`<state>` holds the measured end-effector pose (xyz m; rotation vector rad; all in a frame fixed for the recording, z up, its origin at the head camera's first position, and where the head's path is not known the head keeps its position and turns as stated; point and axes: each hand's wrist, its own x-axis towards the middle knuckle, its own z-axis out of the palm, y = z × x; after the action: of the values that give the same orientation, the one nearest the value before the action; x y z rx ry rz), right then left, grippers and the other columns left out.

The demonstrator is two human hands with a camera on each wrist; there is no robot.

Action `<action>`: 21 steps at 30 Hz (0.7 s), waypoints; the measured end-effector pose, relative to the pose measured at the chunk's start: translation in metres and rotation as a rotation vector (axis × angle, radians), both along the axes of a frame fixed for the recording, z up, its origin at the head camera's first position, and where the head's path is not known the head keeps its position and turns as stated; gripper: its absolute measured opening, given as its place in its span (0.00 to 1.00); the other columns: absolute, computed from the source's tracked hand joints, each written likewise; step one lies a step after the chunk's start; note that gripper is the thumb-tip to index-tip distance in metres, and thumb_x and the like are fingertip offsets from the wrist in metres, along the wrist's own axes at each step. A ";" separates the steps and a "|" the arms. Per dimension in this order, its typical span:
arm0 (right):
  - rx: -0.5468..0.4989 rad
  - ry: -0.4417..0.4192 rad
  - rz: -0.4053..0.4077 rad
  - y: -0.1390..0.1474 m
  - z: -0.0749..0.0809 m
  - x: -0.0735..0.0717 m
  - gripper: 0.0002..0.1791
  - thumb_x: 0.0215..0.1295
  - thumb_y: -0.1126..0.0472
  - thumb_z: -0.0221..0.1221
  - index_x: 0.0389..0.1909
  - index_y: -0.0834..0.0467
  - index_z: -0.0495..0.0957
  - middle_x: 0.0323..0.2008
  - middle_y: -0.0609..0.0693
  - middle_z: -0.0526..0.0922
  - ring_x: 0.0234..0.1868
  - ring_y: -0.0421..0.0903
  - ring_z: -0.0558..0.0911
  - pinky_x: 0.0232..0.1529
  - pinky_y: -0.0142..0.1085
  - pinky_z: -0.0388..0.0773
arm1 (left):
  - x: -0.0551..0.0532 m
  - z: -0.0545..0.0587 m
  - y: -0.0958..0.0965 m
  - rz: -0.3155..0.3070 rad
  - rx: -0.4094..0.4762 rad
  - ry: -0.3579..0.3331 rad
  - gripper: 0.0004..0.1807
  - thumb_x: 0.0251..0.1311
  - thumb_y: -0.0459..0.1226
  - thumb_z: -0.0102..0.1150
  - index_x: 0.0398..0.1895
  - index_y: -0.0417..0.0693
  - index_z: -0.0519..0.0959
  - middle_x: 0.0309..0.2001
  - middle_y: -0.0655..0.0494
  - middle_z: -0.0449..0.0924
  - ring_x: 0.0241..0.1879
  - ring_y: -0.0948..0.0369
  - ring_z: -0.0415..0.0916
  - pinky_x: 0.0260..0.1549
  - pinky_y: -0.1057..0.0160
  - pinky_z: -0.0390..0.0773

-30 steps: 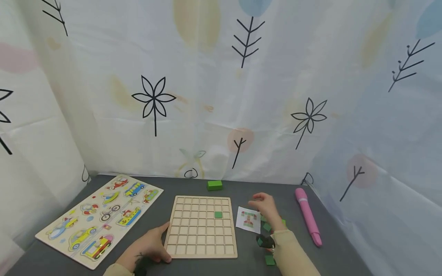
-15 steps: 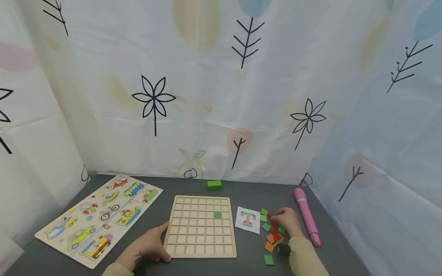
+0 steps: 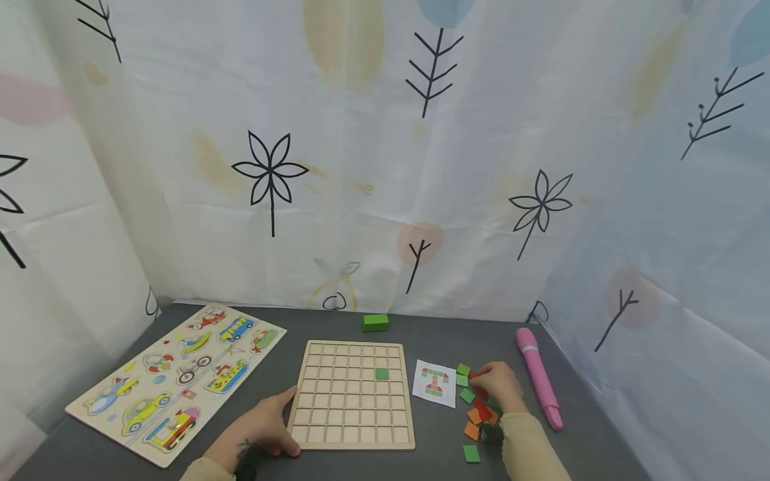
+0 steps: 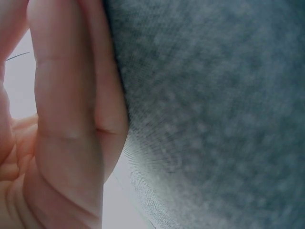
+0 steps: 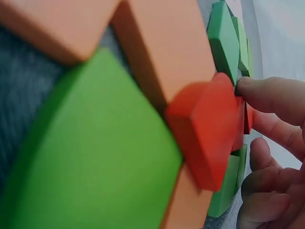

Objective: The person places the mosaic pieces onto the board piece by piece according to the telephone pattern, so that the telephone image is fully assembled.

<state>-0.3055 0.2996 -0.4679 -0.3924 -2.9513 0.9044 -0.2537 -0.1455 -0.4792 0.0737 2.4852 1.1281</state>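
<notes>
In the head view a wooden grid board [image 3: 351,449] lies mid-table with one green square tile [image 3: 381,374] in a cell. My left hand [image 3: 265,427] grips its near-left corner, forefinger along the left side and thumb at the front edge. In the left wrist view the fingers [image 4: 64,95] show beside dark grey cloth; the board is out of sight there. At the right, my right hand [image 3: 500,386] reaches into loose tiles, and its thumb and forefinger pinch a red tile [image 5: 249,118]. A red round-edged tile [image 5: 214,129] and a green tile [image 5: 95,157] lie nearer that camera.
A white pattern card [image 3: 434,384] lies between board and tiles. Orange tiles [image 3: 472,431] and a green tile [image 3: 472,454] lie nearer me. A picture puzzle board [image 3: 174,381] is at left, a green block [image 3: 375,323] at back, a pink microphone-shaped stick [image 3: 539,379] at right.
My right hand has moved right, from above the card's edge down to the loose tiles, and its fingertips have closed at a red tile. The left hand stays at the board.
</notes>
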 end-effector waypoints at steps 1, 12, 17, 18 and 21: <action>0.002 0.006 0.000 0.000 0.000 0.000 0.15 0.47 0.57 0.67 0.34 0.63 0.81 0.31 0.54 0.81 0.32 0.48 0.77 0.29 0.42 0.71 | 0.000 0.000 0.000 0.000 0.002 -0.002 0.62 0.22 0.32 0.80 0.68 0.33 0.54 0.50 0.32 0.71 0.19 0.57 0.76 0.19 0.60 0.77; -0.089 0.085 0.036 -0.010 0.005 -0.006 0.08 0.47 0.64 0.65 0.22 0.63 0.76 0.21 0.51 0.75 0.23 0.45 0.71 0.21 0.35 0.65 | -0.001 0.000 0.000 0.005 0.002 -0.016 0.62 0.22 0.32 0.80 0.68 0.32 0.54 0.48 0.35 0.72 0.19 0.58 0.77 0.19 0.60 0.77; -0.297 0.150 0.053 -0.035 0.015 -0.016 0.08 0.49 0.65 0.64 0.20 0.63 0.75 0.22 0.51 0.76 0.23 0.44 0.70 0.22 0.35 0.65 | -0.001 0.000 0.000 0.009 -0.005 -0.018 0.62 0.22 0.32 0.80 0.68 0.33 0.54 0.48 0.35 0.72 0.20 0.58 0.77 0.19 0.60 0.77; -0.343 0.160 0.058 -0.042 0.016 -0.019 0.08 0.49 0.64 0.64 0.20 0.63 0.75 0.23 0.51 0.77 0.24 0.44 0.71 0.23 0.35 0.65 | -0.001 0.000 0.000 0.010 -0.006 -0.019 0.62 0.22 0.32 0.80 0.68 0.33 0.54 0.48 0.35 0.72 0.20 0.58 0.77 0.19 0.60 0.77; -0.453 0.155 0.056 -0.064 0.020 -0.025 0.09 0.50 0.63 0.65 0.21 0.61 0.75 0.25 0.50 0.80 0.24 0.43 0.71 0.21 0.34 0.64 | -0.002 -0.001 0.000 0.014 -0.001 -0.029 0.62 0.22 0.32 0.80 0.68 0.33 0.53 0.49 0.34 0.71 0.20 0.58 0.77 0.20 0.60 0.77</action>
<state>-0.3305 0.2352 -0.4479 -0.2343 -2.6115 1.5375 -0.2553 -0.1455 -0.4806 0.0399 2.4643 1.1258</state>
